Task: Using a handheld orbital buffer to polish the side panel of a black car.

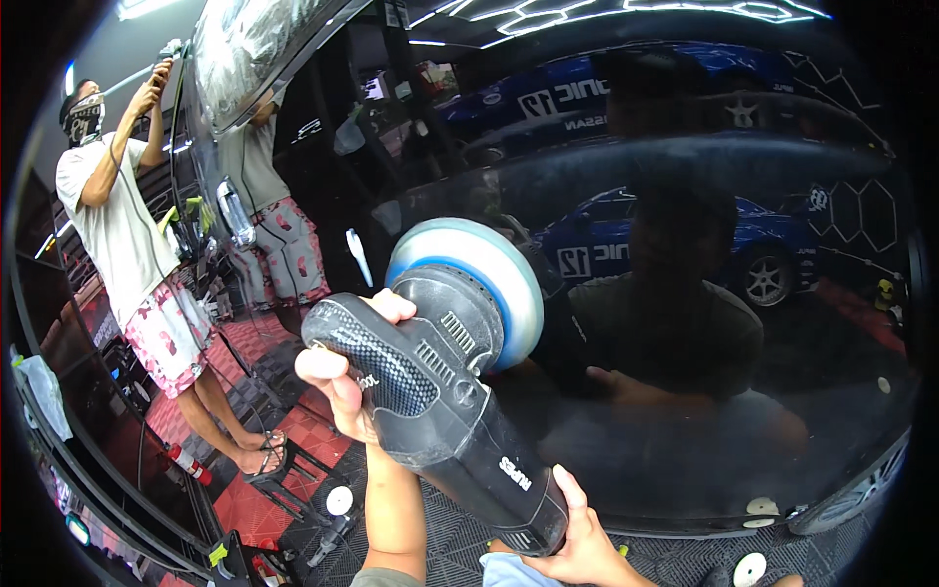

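1. Head view, eight o'clock: the left hand (337, 386) is half closed, curled round the rounded, carbon-patterned head of a black polisher (479, 430).
2. At five o'clock, the right hand (582, 538) is partly closed, cupping the tool's rear end, thumb along its side.
3. The polisher slants from the centre toward five o'clock; its white-and-blue pad (523, 289) faces a glossy black car panel (646, 470), though I cannot tell whether they touch.
4. Beyond, toward four o'clock, sits a wheel (866, 484); between four and five, a pale disc (750, 569).
5. At seven o'clock, a white-faced tool (337, 519) lies on the floor tiles (323, 440).
6. At eight, a red fire extinguisher (188, 463) stands near a black stool (279, 484).
7. At nine, a co-worker (122, 225) stands on that stool, arms raised.
8. Between two and three, the panel mirrors a blue car.
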`<action>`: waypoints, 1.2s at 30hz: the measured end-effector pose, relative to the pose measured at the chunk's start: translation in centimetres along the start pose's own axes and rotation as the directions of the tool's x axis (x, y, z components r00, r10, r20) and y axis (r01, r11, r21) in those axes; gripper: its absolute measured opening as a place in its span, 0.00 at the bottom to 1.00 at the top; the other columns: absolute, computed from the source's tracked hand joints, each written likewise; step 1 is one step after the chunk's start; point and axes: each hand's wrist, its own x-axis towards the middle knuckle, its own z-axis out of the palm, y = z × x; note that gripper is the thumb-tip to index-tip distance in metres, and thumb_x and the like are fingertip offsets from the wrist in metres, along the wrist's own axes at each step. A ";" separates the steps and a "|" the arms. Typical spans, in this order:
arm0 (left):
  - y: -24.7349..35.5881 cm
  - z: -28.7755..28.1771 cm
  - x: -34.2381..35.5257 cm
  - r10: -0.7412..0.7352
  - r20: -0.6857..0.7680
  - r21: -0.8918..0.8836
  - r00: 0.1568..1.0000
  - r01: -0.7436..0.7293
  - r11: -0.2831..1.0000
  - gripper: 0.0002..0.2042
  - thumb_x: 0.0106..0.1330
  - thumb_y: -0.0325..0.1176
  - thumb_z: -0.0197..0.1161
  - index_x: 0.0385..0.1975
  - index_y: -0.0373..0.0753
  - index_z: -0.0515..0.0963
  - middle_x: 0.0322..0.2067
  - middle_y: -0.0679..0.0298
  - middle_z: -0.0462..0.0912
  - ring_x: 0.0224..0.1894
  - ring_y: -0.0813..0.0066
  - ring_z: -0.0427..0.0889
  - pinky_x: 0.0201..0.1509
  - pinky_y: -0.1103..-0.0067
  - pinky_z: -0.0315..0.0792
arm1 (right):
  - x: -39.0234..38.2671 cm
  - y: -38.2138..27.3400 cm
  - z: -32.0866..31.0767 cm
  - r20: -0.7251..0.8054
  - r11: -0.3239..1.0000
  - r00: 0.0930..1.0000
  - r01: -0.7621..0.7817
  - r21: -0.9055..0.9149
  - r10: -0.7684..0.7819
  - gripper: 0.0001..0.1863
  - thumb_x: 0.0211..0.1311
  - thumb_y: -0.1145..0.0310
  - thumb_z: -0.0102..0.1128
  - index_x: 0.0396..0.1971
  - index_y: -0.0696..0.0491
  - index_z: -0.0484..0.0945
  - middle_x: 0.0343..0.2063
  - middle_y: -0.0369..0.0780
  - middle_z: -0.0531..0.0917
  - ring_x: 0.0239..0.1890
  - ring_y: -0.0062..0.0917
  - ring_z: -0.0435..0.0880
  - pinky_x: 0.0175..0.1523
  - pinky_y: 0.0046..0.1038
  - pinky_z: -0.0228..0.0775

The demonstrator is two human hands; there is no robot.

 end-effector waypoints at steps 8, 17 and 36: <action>-2.8 8.8 -0.1 0.032 0.016 -0.064 0.999 -0.031 0.997 0.08 0.66 0.44 0.58 0.37 0.51 0.71 0.38 0.48 0.72 0.39 0.48 0.76 0.44 0.61 0.71 | -4.0 -2.0 -6.3 -0.032 0.990 0.993 -0.115 -0.079 0.112 0.58 0.38 0.70 0.78 0.69 0.56 0.47 0.55 0.54 0.73 0.57 0.42 0.75 0.61 0.34 0.66; -4.5 16.8 -0.5 0.001 0.113 -0.066 0.994 0.006 0.998 0.08 0.64 0.46 0.61 0.36 0.53 0.73 0.36 0.49 0.73 0.39 0.48 0.77 0.42 0.63 0.73 | -7.2 -2.5 -12.3 -0.051 0.994 0.993 -0.112 -0.014 0.111 0.59 0.35 0.74 0.75 0.69 0.58 0.45 0.55 0.54 0.73 0.58 0.43 0.74 0.63 0.35 0.64; -4.8 21.1 -0.5 -0.035 0.229 -0.077 0.973 0.054 0.996 0.11 0.67 0.44 0.58 0.36 0.46 0.68 0.39 0.35 0.74 0.43 0.40 0.78 0.45 0.58 0.73 | -9.8 -4.7 -15.7 -0.085 0.996 0.993 -0.087 0.000 0.087 0.62 0.36 0.72 0.78 0.69 0.57 0.42 0.57 0.55 0.71 0.60 0.42 0.72 0.64 0.35 0.62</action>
